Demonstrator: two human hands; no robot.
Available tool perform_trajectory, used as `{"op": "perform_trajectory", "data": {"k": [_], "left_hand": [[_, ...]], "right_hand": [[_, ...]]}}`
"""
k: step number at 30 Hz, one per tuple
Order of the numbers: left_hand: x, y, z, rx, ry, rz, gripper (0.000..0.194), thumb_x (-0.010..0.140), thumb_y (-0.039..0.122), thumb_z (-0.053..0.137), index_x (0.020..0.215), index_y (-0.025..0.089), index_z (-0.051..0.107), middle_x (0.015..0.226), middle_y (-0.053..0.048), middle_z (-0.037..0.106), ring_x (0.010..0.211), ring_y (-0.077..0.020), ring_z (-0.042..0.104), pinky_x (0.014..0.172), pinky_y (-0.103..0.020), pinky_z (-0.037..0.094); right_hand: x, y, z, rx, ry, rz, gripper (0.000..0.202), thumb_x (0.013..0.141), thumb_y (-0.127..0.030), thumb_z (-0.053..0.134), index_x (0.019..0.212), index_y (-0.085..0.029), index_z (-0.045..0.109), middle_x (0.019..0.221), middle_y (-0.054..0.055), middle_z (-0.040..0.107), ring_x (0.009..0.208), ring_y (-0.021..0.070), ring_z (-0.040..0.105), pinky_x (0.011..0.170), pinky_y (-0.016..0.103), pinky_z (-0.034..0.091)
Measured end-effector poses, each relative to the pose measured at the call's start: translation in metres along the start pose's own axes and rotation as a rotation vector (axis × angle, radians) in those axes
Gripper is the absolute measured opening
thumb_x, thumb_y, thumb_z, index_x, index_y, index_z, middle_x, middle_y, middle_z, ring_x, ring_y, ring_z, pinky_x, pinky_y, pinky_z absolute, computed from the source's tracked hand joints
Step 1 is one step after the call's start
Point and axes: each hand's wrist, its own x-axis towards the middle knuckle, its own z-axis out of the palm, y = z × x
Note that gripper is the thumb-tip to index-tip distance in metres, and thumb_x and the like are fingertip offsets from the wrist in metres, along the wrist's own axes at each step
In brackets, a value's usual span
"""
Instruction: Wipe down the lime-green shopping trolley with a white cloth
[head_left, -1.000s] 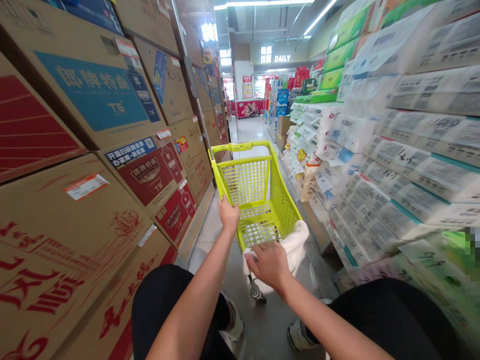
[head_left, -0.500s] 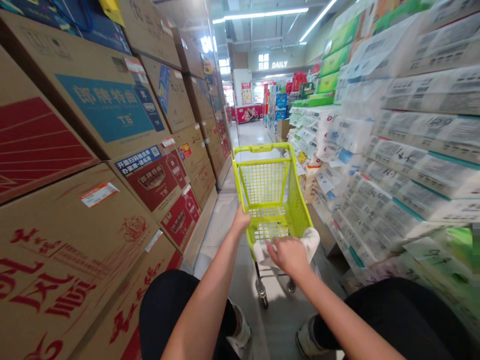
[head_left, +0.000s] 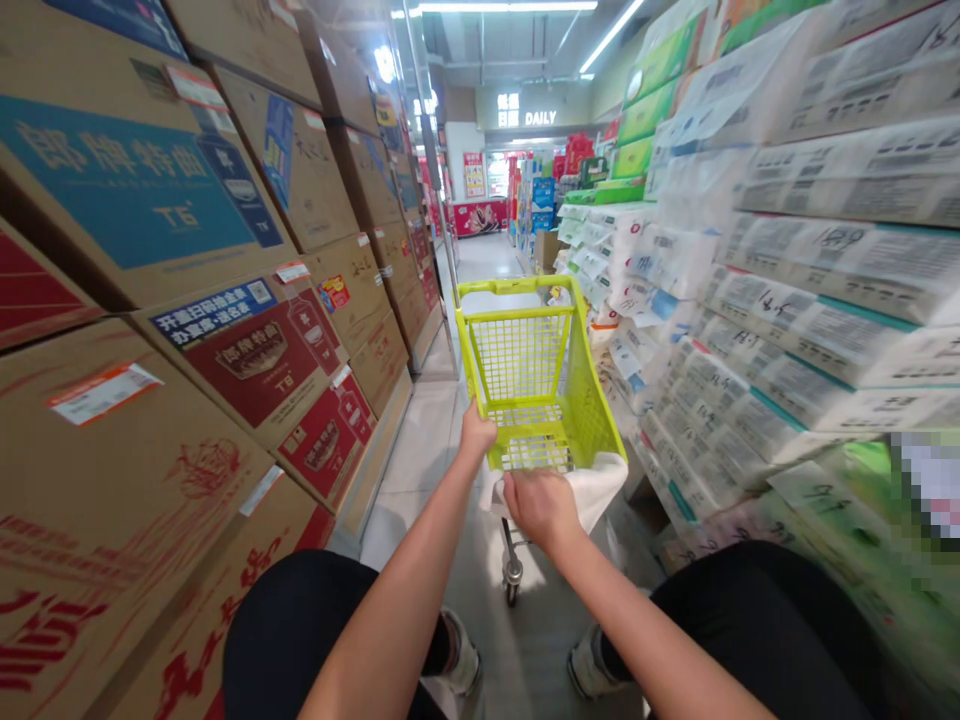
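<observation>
A lime-green shopping cart point(head_left: 592, 400) stands in the aisle in front of me, its mesh basket showing nothing inside. My left hand point(head_left: 477, 432) is closed round the left side of its near rim. Over the near edge hangs a white cloth point(head_left: 596, 490), draped down the outside. My right hand point(head_left: 541, 505) is closed on that cloth and presses it to the near rim, left of the basket's right corner. Beneath, one caster wheel point(head_left: 511, 575) is visible.
Stacked cardboard cartons point(head_left: 247, 350) wall the left side. On the right rise piles of packaged tissue point(head_left: 750, 390) with handwritten prices. The tiled aisle floor point(head_left: 484, 255) runs ahead toward a red counter point(head_left: 480, 217). My knees flank the cart's near end.
My right hand has slid left along the near rim with the cloth, which now hangs lower on the outside. The view has shifted, and the cartons look nearer on the left.
</observation>
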Motion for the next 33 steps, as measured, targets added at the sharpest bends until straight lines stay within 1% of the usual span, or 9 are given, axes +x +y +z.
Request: {"op": "perform_trajectory", "data": {"k": [5,7,10,13,16,18,24,28,33], "left_hand": [[0.012,0.004,-0.014,0.029,-0.049,-0.012,0.062,0.052,0.009,0.061,0.114,0.014,0.064,0.104,-0.009,0.075,0.094,-0.0257,0.07,0.086,-0.036,0.057],[0.015,0.004,-0.014,0.047,-0.061,-0.011,0.06,0.052,0.01,0.062,0.112,0.013,0.064,0.102,-0.009,0.075,0.092,-0.0251,0.07,0.084,-0.035,0.057],[0.014,0.002,-0.008,0.078,-0.044,0.008,0.057,0.055,0.013,0.06,0.112,0.012,0.064,0.103,-0.01,0.075,0.092,-0.0234,0.069,0.084,-0.032,0.056],[0.011,-0.001,-0.003,0.108,-0.025,0.018,0.057,0.058,0.013,0.055,0.114,0.012,0.063,0.106,-0.009,0.074,0.094,-0.0216,0.068,0.084,-0.029,0.055],[0.012,-0.003,-0.011,0.148,-0.061,0.004,0.06,0.058,0.011,0.051,0.116,0.011,0.064,0.102,-0.008,0.074,0.092,-0.0206,0.068,0.082,-0.027,0.055],[0.015,-0.003,-0.025,0.184,-0.108,-0.015,0.063,0.056,0.01,0.051,0.118,0.011,0.064,0.094,-0.005,0.074,0.087,-0.0195,0.067,0.078,-0.027,0.055],[0.032,-0.001,-0.072,0.299,-0.281,-0.077,0.075,0.053,0.008,0.051,0.128,0.011,0.061,0.082,-0.002,0.072,0.066,-0.0143,0.061,0.064,-0.025,0.053],[0.038,-0.003,-0.094,0.34,-0.334,-0.072,0.079,0.053,0.01,0.051,0.132,0.014,0.059,0.092,-0.003,0.073,0.072,-0.0152,0.063,0.065,-0.025,0.053],[0.034,-0.008,-0.107,0.256,-0.428,-0.066,0.086,0.055,0.014,0.051,0.141,0.013,0.05,0.099,-0.005,0.073,0.073,-0.0158,0.064,0.067,-0.027,0.053]], "right_hand": [[-0.012,0.077,-0.012,-0.103,0.022,-0.016,0.041,0.098,-0.034,0.039,0.074,-0.016,0.068,0.07,0.009,0.069,0.066,0.0174,0.06,0.068,0.03,0.032],[-0.015,0.092,-0.012,-0.11,0.043,-0.069,0.039,0.096,-0.031,0.041,0.07,-0.017,0.066,0.068,0.008,0.068,0.066,0.0175,0.059,0.07,0.031,0.031],[-0.013,0.075,-0.007,-0.078,0.101,-0.02,0.037,0.096,-0.028,0.042,0.069,-0.018,0.065,0.067,0.007,0.067,0.065,0.0174,0.058,0.07,0.032,0.031],[-0.005,0.025,0.002,0.008,0.111,0.004,0.034,0.097,-0.029,0.042,0.074,-0.019,0.066,0.069,0.006,0.068,0.066,0.0172,0.06,0.07,0.031,0.032],[0.002,-0.017,0.006,0.048,0.058,-0.007,0.036,0.099,-0.032,0.039,0.08,-0.019,0.067,0.07,0.006,0.07,0.065,0.0186,0.062,0.068,0.031,0.034],[0.004,-0.028,0.004,0.027,0.015,-0.006,0.04,0.101,-0.036,0.036,0.082,-0.019,0.068,0.07,0.007,0.071,0.062,0.0203,0.063,0.065,0.031,0.034],[-0.007,0.001,-0.017,-0.052,-0.115,-0.082,0.053,0.101,-0.046,0.034,0.072,-0.017,0.068,0.063,0.011,0.069,0.056,0.0206,0.062,0.059,0.031,0.032],[-0.014,0.027,-0.029,-0.095,-0.143,-0.34,0.052,0.101,-0.045,0.035,0.073,-0.015,0.068,0.065,0.011,0.068,0.06,0.019,0.062,0.065,0.033,0.033],[-0.009,0.053,-0.034,-0.093,-0.148,-0.652,0.046,0.098,-0.05,0.042,0.077,-0.017,0.065,0.068,0.007,0.068,0.064,0.0188,0.058,0.07,0.034,0.034]]}}
